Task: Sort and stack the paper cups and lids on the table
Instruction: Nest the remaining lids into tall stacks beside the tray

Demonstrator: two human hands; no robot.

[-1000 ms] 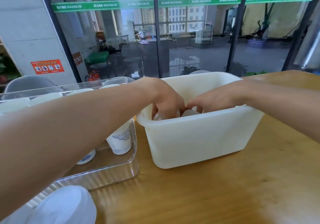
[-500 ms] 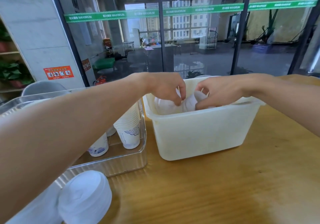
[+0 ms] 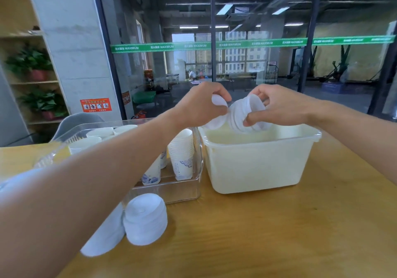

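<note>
Hands met above the far left corner of the white bin: the left hand pinched a single lid, while the right hand curled its fingers round a nested lid stack. Cup stacks stood in the clear tray left of the bin, and more stacked lids sat near it on the table
</note>
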